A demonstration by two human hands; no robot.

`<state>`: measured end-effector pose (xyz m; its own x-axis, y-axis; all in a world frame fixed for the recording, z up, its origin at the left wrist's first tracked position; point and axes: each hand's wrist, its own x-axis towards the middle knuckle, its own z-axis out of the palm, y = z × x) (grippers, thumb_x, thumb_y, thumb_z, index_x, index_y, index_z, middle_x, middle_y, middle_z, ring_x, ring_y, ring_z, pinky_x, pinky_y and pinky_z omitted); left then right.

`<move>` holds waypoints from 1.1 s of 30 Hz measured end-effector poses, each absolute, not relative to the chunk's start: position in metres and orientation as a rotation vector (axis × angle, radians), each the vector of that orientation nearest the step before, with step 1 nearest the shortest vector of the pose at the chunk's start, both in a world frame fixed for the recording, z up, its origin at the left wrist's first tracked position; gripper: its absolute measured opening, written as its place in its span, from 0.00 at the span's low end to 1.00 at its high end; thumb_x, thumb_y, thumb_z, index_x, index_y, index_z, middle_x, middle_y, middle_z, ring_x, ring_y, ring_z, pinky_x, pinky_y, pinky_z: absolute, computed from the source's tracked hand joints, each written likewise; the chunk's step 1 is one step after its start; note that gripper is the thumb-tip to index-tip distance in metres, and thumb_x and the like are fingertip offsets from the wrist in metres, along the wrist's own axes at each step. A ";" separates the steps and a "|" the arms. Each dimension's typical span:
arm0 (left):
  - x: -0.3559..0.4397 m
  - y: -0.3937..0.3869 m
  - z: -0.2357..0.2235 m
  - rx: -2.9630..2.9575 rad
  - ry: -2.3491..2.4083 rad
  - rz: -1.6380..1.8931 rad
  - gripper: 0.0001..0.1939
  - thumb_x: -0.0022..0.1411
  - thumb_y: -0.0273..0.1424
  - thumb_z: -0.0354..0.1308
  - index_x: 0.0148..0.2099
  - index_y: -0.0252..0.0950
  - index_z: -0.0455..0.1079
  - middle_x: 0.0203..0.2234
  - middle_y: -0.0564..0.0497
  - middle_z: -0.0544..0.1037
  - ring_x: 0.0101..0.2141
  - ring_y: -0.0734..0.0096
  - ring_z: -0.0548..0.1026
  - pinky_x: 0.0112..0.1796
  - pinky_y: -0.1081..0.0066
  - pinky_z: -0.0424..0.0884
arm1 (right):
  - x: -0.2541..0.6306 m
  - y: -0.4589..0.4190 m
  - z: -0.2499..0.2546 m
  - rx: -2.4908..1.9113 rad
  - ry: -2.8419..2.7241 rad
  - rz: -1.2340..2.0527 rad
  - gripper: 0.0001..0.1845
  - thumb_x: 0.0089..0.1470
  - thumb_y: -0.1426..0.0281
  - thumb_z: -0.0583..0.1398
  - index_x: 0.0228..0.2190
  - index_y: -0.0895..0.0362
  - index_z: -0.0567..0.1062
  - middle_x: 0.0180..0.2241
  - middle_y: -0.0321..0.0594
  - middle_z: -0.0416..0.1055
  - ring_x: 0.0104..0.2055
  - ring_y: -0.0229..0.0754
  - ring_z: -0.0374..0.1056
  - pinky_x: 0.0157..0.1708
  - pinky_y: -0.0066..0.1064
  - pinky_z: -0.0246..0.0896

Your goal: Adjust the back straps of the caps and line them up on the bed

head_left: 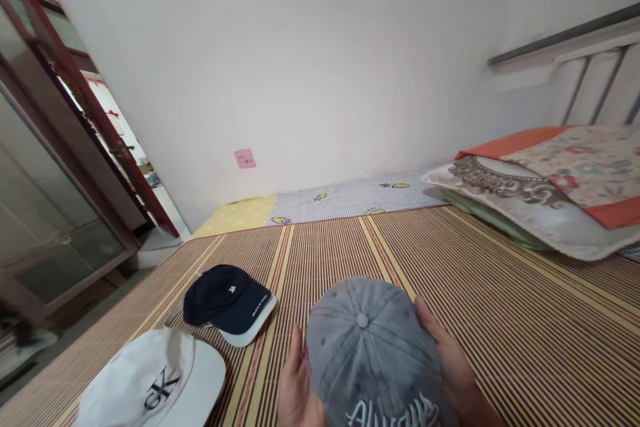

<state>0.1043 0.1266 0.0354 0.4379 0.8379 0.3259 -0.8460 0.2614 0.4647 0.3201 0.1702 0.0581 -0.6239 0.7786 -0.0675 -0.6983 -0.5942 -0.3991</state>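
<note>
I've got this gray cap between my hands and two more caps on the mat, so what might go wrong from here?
The gray cap is held at its sides by the left hand and right hand, so squeezing too hard might dent its crown. The white cap and navy cap lie close together on the striped mat; a bump could push one into the other.

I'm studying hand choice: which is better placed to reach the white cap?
Probably the left hand: though both hold the grey cap, it is nearer the white cap than the right hand is.
</note>
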 end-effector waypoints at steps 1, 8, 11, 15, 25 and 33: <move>0.104 0.127 0.035 0.623 0.001 1.137 0.36 0.76 0.53 0.37 0.62 0.37 0.77 0.66 0.42 0.73 0.74 0.51 0.52 0.73 0.50 0.36 | 0.321 0.170 0.058 -0.307 -0.429 2.213 0.25 0.43 0.50 0.76 0.36 0.56 0.87 0.46 0.50 0.85 0.65 0.62 0.69 0.69 0.55 0.55; 0.107 0.130 0.030 0.597 0.042 1.098 0.26 0.78 0.40 0.41 0.60 0.38 0.78 0.60 0.44 0.80 0.72 0.55 0.59 0.74 0.52 0.37 | 0.337 0.180 0.052 -0.341 -0.452 2.044 0.21 0.51 0.53 0.72 0.41 0.56 0.86 0.55 0.50 0.81 0.69 0.61 0.63 0.71 0.54 0.53; 0.106 0.127 0.025 0.621 0.013 1.098 0.26 0.79 0.35 0.39 0.60 0.40 0.79 0.60 0.48 0.80 0.72 0.58 0.59 0.74 0.54 0.35 | 0.335 0.179 0.053 -0.363 -0.488 2.047 0.24 0.56 0.53 0.69 0.46 0.57 0.85 0.56 0.52 0.80 0.70 0.60 0.63 0.71 0.55 0.53; 0.100 0.122 0.021 0.626 0.006 1.121 0.31 0.76 0.51 0.41 0.62 0.42 0.77 0.64 0.46 0.76 0.74 0.54 0.54 0.73 0.52 0.35 | 0.323 0.173 0.058 -0.317 -0.533 2.119 0.31 0.44 0.51 0.76 0.45 0.58 0.85 0.54 0.54 0.81 0.69 0.63 0.64 0.70 0.55 0.54; 0.090 0.117 0.027 0.607 0.050 1.102 0.33 0.77 0.49 0.33 0.68 0.44 0.70 0.69 0.47 0.70 0.74 0.57 0.51 0.73 0.53 0.33 | 0.313 0.169 0.049 -0.296 -0.532 2.202 0.33 0.45 0.46 0.74 0.45 0.58 0.85 0.53 0.55 0.81 0.68 0.63 0.65 0.70 0.58 0.52; 0.100 0.121 0.044 0.702 -0.055 1.087 0.35 0.77 0.50 0.30 0.66 0.45 0.72 0.68 0.48 0.71 0.74 0.58 0.52 0.73 0.54 0.32 | 0.307 0.173 0.048 -0.266 -0.477 2.271 0.36 0.46 0.48 0.74 0.50 0.58 0.83 0.56 0.53 0.80 0.66 0.63 0.68 0.68 0.58 0.56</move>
<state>0.1001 0.1208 0.0440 0.4857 0.7910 0.3720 -0.8243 0.2729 0.4960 0.3071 0.1731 0.0480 -0.6708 0.7405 -0.0399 -0.6618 -0.6220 -0.4184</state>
